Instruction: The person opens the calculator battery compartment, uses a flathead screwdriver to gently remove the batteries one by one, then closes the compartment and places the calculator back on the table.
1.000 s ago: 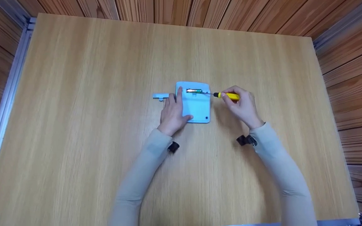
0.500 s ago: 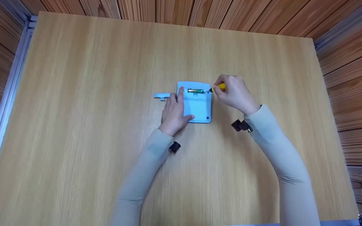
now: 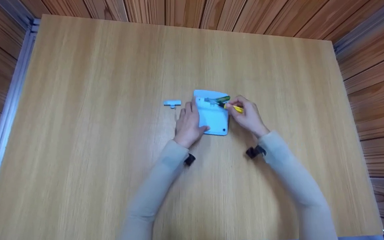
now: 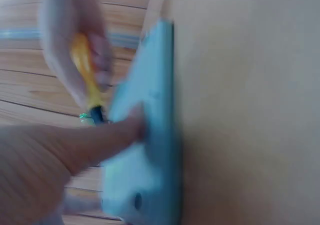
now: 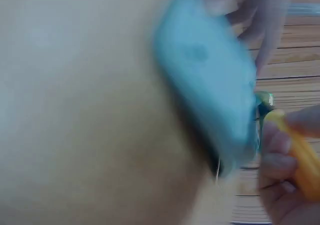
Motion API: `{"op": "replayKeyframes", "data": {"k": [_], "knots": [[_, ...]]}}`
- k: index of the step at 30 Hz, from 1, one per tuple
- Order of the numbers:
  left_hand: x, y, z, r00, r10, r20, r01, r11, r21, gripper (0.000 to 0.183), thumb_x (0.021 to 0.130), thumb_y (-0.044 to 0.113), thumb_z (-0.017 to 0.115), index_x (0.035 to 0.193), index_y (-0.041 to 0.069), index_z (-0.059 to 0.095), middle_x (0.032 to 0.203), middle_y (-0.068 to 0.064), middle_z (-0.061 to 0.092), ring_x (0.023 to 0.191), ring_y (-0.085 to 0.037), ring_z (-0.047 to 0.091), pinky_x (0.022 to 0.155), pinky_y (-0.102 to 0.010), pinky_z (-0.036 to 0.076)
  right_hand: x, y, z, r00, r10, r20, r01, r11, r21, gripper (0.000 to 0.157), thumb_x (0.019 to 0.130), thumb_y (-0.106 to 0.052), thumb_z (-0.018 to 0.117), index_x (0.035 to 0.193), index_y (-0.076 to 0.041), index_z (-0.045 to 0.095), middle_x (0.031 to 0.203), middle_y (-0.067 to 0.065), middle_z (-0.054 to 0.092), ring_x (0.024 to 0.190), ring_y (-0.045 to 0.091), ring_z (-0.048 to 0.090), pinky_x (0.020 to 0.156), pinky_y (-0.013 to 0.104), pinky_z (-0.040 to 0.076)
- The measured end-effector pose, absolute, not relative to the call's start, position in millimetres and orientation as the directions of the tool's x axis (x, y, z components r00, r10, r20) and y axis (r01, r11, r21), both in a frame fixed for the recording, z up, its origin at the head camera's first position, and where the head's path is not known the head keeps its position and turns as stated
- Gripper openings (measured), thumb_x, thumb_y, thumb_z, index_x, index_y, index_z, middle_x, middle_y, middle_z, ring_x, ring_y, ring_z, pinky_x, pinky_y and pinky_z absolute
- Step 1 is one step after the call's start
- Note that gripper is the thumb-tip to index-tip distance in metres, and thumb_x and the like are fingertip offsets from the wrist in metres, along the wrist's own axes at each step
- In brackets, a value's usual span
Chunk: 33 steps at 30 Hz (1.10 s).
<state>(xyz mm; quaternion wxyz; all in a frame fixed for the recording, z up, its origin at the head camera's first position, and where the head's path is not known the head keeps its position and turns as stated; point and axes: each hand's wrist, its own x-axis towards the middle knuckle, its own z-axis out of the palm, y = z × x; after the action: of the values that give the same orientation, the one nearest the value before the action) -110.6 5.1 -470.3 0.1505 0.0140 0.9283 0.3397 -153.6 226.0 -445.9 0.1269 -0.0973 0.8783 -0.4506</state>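
Note:
A light-blue flat device (image 3: 214, 116), its back face up and a slot-like battery compartment (image 3: 209, 100) near its top, sits near the table's middle. My left hand (image 3: 188, 125) holds its left side, thumb on the lower face and fingers along the edge. My right hand (image 3: 247, 115) grips a yellow-handled screwdriver (image 3: 237, 109), whose tip end points at the compartment. A green battery (image 3: 223, 99) lies slanted at the compartment's right end, out of line with the slot. Both wrist views are blurred; the screwdriver handle (image 4: 84, 65) shows in the left one.
A small light-blue battery cover (image 3: 172, 103) with a tab lies on the wooden table (image 3: 112, 133), left of the device. Wood-plank walls (image 3: 192, 13) and metal rails (image 3: 12, 96) border the table.
The battery has gone from lying flat in the compartment to slanting out of it. My left hand and the device have shifted slightly right and nearer; my right hand has dropped lower.

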Motion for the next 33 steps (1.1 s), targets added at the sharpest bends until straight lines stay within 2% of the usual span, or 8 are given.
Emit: {"op": "replayKeyframes", "data": {"k": [3,6,8,13,18,22,25,33], "knots": [[-107,7,-479,-0.962,0.080,-0.260,-0.105,0.772,0.627,0.098,0.084,0.037,0.073,0.151,0.000,0.014,0.149,-0.018,0.029,0.127,-0.032,0.043,0.094,-0.039,0.048,-146,233,-458,-0.974,-0.222,-0.054,-0.089,0.587,-0.804,0.022,0.094,-0.022,0.062,0.100,-0.001,0.064,0.096,0.009,0.066,0.087,0.012,0.056,0.080,0.022,0.043],[-108,5,-477,-0.970,0.040,-0.239,-0.120,0.777,0.618,0.099,0.084,0.036,0.074,0.151,-0.001,0.013,0.151,-0.020,0.027,0.127,-0.034,0.045,0.095,-0.040,0.047,-143,239,-454,-0.981,-0.194,-0.007,-0.111,0.590,-0.800,0.022,0.092,-0.021,0.065,0.101,-0.001,0.064,0.099,0.011,0.065,0.089,0.014,0.053,0.083,0.022,0.040],[-107,4,-478,-0.971,0.040,-0.237,-0.121,0.770,0.626,0.099,0.084,0.035,0.073,0.152,-0.001,0.010,0.152,-0.021,0.026,0.127,-0.035,0.044,0.095,-0.042,0.047,-143,242,-453,-0.978,-0.205,-0.025,-0.104,0.595,-0.797,0.024,0.092,-0.022,0.065,0.105,-0.001,0.063,0.104,0.012,0.065,0.093,0.016,0.053,0.087,0.024,0.039],[-103,7,-481,-0.969,0.065,-0.236,-0.103,0.767,0.633,0.097,0.085,0.035,0.072,0.153,0.001,0.010,0.146,-0.022,0.031,0.120,-0.034,0.048,0.085,-0.041,0.050,-133,241,-455,-0.981,-0.173,-0.093,-0.036,0.625,-0.779,0.028,0.094,-0.026,0.062,0.110,-0.002,0.062,0.110,0.012,0.064,0.099,0.020,0.054,0.091,0.031,0.040],[-103,11,-479,-0.967,0.084,-0.239,-0.086,0.780,0.621,0.099,0.085,0.038,0.071,0.154,0.006,0.008,0.138,-0.021,0.037,0.112,-0.031,0.051,0.079,-0.038,0.049,-127,231,-467,-0.962,-0.216,-0.166,-0.014,0.648,-0.762,0.032,0.097,-0.030,0.056,0.116,-0.004,0.060,0.113,0.012,0.063,0.099,0.024,0.053,0.089,0.036,0.043],[-102,11,-478,-0.965,0.092,-0.244,-0.081,0.782,0.618,0.100,0.086,0.039,0.071,0.154,0.007,0.006,0.138,-0.022,0.037,0.112,-0.030,0.052,0.079,-0.037,0.050,-129,226,-474,-0.959,-0.219,-0.181,-0.003,0.644,-0.765,0.033,0.098,-0.028,0.055,0.117,-0.002,0.061,0.113,0.013,0.064,0.098,0.023,0.054,0.090,0.037,0.045],[-102,10,-477,-0.968,0.085,-0.234,-0.080,0.786,0.613,0.100,0.085,0.038,0.071,0.154,0.006,0.006,0.139,-0.022,0.037,0.111,-0.031,0.052,0.077,-0.037,0.050,-131,224,-474,-0.960,-0.212,-0.181,0.006,0.632,-0.775,0.032,0.097,-0.026,0.056,0.118,-0.002,0.062,0.114,0.013,0.064,0.098,0.023,0.054,0.089,0.036,0.045],[-104,10,-478,-0.966,0.082,-0.246,-0.089,0.784,0.614,0.099,0.086,0.038,0.070,0.154,0.005,0.006,0.140,-0.022,0.036,0.112,-0.031,0.052,0.074,-0.036,0.051,-133,222,-473,-0.959,-0.223,-0.175,-0.012,0.648,-0.762,0.031,0.097,-0.025,0.057,0.116,-0.002,0.063,0.106,0.013,0.065,0.088,0.021,0.054,0.073,0.027,0.044]]}}
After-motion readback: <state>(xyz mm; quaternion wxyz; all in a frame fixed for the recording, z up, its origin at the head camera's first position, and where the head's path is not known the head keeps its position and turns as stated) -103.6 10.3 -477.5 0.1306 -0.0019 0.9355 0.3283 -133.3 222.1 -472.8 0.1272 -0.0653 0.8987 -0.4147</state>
